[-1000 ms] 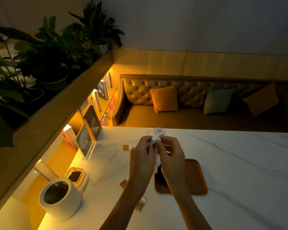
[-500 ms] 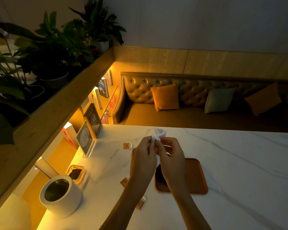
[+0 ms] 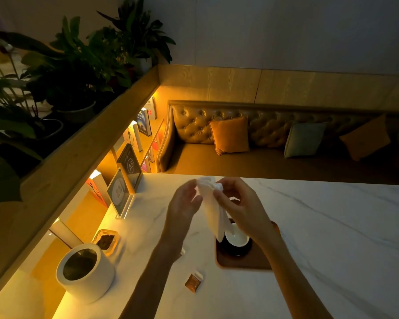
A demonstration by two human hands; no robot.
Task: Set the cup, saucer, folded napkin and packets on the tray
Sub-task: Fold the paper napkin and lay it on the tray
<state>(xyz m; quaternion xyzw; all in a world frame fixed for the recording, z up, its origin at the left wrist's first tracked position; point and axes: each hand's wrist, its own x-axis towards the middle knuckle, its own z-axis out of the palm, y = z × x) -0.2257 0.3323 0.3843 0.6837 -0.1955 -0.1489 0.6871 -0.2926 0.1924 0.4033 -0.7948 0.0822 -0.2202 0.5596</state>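
Observation:
A white napkin hangs loose above the table, pinched at its top by my right hand. My left hand is beside it with fingers relaxed, close to the napkin's upper edge; whether it touches is unclear. Below the napkin, a brown tray holds a dark saucer with a white cup on it. One brown packet lies on the marble table left of the tray. My left forearm hides part of the table where other packets lay.
A white cylindrical holder and a small glass dish stand at the table's left edge, with acrylic sign stands behind them. A lit bookshelf, plants and a sofa lie beyond the marble table.
The napkin was bunched between both hands; now it hangs unfurled from my right hand, and my left hand has opened and drawn left. The cup and saucer have come into view.

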